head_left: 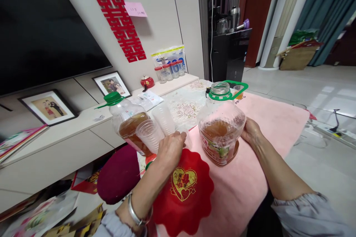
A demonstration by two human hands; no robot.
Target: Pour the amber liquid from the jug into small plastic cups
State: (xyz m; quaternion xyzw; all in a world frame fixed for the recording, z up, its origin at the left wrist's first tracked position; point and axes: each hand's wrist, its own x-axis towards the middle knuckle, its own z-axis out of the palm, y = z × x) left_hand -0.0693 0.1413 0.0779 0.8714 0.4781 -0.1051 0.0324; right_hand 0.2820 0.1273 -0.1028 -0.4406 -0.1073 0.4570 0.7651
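On the pink cloth (230,189) stands a large clear plastic jug (219,133), uncapped, with a green handle ring and brown liquid in its lower part. My right hand (251,132) grips its right side, fingers partly hidden behind it. My left hand (171,148) is closed, palm down, left of the jug; clear plastic, apparently a cup (189,139), shows at its fingertips. Two stacks of clear plastic cups lean beside that hand, a nearer stack (150,135) and a farther one (163,118). Behind them is a second jug (130,122) of brown liquid with a green cap.
A red scalloped tray (183,207) lies in front of my left forearm. A small cup of amber liquid (238,92) stands behind the open jug. Lidded jars (169,72), a red pot (147,81) and framed photos (112,84) line the cabinet. A maroon stool (118,174) is at left.
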